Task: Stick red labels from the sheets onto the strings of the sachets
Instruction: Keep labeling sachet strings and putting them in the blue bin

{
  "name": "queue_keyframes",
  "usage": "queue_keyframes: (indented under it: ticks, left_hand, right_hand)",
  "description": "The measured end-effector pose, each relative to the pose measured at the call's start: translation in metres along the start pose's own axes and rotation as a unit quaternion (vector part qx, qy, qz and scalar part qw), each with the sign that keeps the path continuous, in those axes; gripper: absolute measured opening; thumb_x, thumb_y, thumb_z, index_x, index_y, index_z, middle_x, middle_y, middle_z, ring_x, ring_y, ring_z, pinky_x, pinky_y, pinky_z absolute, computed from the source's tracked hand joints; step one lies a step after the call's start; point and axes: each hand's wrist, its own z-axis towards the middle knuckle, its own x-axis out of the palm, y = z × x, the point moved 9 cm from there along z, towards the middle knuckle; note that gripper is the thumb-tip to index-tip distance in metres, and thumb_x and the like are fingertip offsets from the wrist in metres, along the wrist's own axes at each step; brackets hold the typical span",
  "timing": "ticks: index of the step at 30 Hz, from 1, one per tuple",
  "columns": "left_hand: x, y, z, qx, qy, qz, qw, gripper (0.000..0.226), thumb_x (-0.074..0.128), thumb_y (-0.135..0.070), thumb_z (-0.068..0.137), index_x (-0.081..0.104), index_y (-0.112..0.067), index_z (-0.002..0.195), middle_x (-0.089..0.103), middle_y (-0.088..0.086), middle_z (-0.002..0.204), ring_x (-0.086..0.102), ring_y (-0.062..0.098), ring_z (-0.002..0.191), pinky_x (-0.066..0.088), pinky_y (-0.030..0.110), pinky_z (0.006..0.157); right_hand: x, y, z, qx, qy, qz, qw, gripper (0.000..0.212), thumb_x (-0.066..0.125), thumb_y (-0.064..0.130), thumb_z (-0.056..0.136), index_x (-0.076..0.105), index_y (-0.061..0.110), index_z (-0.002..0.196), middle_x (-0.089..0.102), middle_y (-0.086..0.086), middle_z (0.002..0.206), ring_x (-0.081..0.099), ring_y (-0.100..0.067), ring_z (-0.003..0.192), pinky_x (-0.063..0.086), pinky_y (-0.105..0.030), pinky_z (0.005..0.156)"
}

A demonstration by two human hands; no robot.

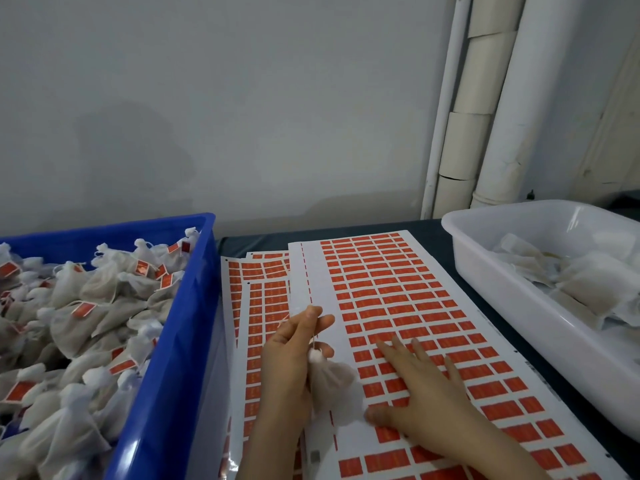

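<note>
My left hand (291, 344) pinches the thin string (314, 336) of a small white sachet (330, 379), which hangs below the fingers over the label sheets. My right hand (420, 386) lies flat with fingers spread on the top sheet of red labels (398, 289), the fingertips resting on rows of labels just right of the sachet. More label sheets (256, 306) lie fanned out underneath to the left. A strip down the left side of the top sheet is bare white backing.
A blue crate (187, 323) on the left holds several sachets with red labels on their strings. A white plastic tub (519, 299) on the right holds unlabelled sachets. White pipes and cardboard tubes (478, 98) stand against the wall behind.
</note>
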Motion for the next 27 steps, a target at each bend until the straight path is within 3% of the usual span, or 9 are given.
queue_keyframes:
  ticks: [8, 11, 15, 20, 24, 27]
  left_hand:
    - [0.004, 0.009, -0.001, -0.034, 0.035, 0.010, 0.999, 0.037, 0.062, -0.048, 0.064, 0.067, -0.025, 0.093, 0.075, -0.008, 0.082, 0.061, 0.009, 0.044, 0.051, 0.017, 0.045]
    - [0.004, 0.014, 0.000, -0.040, 0.035, 0.038, 0.998, 0.032, 0.062, -0.047, 0.069, 0.066, -0.027, 0.092, 0.074, -0.013, 0.081, 0.067, 0.006, 0.055, 0.050, 0.015, 0.044]
    - [0.006, 0.021, 0.000, -0.056, 0.038, 0.080, 0.995, 0.023, 0.059, -0.045, 0.080, 0.068, -0.028, 0.093, 0.073, -0.019, 0.082, 0.065, 0.009, 0.076, 0.050, 0.021, 0.053]
    - [0.006, 0.021, -0.002, -0.076, 0.031, 0.117, 0.990, 0.013, 0.064, -0.037, 0.083, 0.070, -0.026, 0.084, 0.070, -0.010, 0.080, 0.062, 0.010, 0.071, 0.046, 0.015, 0.041]
    - [0.023, 0.033, -0.011, -0.117, 0.153, 0.157, 0.969, 0.022, 0.063, -0.039, 0.082, 0.076, -0.022, 0.080, 0.074, -0.006, 0.085, 0.069, 0.013, 0.082, 0.052, 0.016, 0.055]
    - [0.034, 0.044, -0.021, -0.150, 0.225, 0.178, 0.946, 0.019, 0.063, -0.034, 0.085, 0.077, -0.021, 0.083, 0.075, -0.004, 0.092, 0.070, 0.010, 0.087, 0.055, 0.020, 0.071]
  right_hand:
    - [-0.012, -0.003, 0.022, -0.006, -0.060, 0.055, 0.997, 0.096, 0.051, 0.076, 0.068, -0.004, 0.046, 0.141, 0.005, 0.012, 0.155, 0.004, -0.016, 0.143, -0.004, -0.051, 0.113]
    - [-0.018, -0.004, 0.031, -0.006, -0.089, 0.079, 0.993, 0.091, 0.050, 0.074, 0.070, -0.001, 0.047, 0.140, 0.012, 0.010, 0.154, 0.015, -0.018, 0.142, 0.003, -0.049, 0.114]
    - [-0.024, -0.001, 0.043, -0.023, -0.083, 0.079, 0.993, 0.087, 0.051, 0.073, 0.071, 0.005, 0.046, 0.140, 0.015, 0.009, 0.154, 0.017, -0.019, 0.141, 0.005, -0.049, 0.114]
    - [-0.034, -0.002, 0.045, -0.018, -0.124, 0.118, 0.985, 0.070, 0.047, 0.067, 0.079, 0.019, 0.047, 0.140, 0.028, 0.009, 0.150, 0.027, -0.018, 0.138, 0.011, -0.048, 0.114]
    - [-0.041, -0.006, 0.042, -0.023, -0.148, 0.204, 0.967, 0.062, 0.047, 0.063, 0.081, 0.029, 0.044, 0.137, 0.045, 0.009, 0.139, 0.045, -0.018, 0.125, 0.038, -0.042, 0.105]
    - [-0.047, -0.008, 0.040, -0.025, -0.156, 0.245, 0.956, 0.062, 0.049, 0.059, 0.082, 0.031, 0.041, 0.137, 0.048, 0.010, 0.137, 0.051, -0.016, 0.119, 0.046, -0.034, 0.097]
